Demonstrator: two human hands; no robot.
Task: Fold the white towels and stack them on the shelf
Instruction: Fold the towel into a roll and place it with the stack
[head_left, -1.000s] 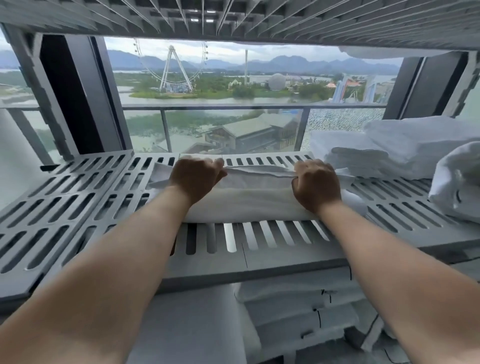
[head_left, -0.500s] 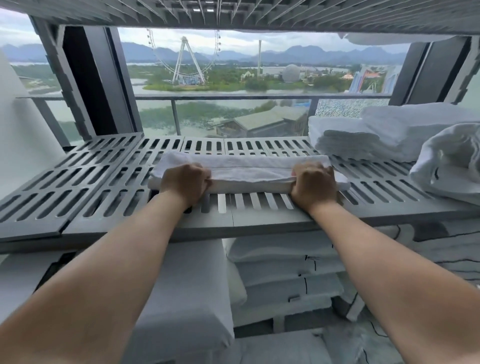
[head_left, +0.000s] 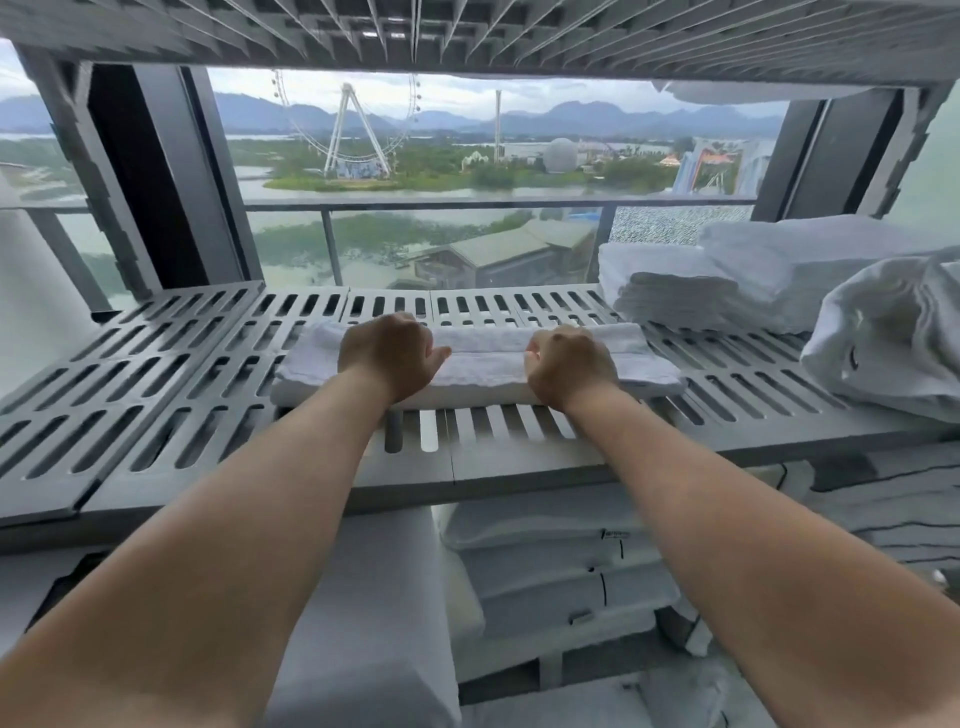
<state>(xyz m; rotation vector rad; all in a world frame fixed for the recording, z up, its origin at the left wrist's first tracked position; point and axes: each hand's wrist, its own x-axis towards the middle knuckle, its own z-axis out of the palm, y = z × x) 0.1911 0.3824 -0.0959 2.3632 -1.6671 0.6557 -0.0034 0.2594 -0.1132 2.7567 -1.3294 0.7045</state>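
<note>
Folded towel: a white towel, folded into a long flat band, lies crosswise on the slatted grey shelf, a little back from the front edge. Judged from its place, it is being set down as the base of a new stack in the open middle of the shelf.

Why there: the right end of the shelf is already taken by a pile of folded towels and a loose crumpled bundle, so the bare slats to their left are the free room.

Left hand: rests on the towel's left part, knuckles up, thumb out toward the centre; the fingers curl down onto the cloth, but whether they pinch it or only press cannot be told.

Right hand: on the towel's right part, closed into a loose fist over the near edge; its grip is likewise hidden behind the back of the hand.

Arms: both reach straight forward, nearly parallel, wrists level with the towel.

Below: more folded white linen sits on the lower shelf.

Step in hand: seating and squaring the towel, it seems.
</note>
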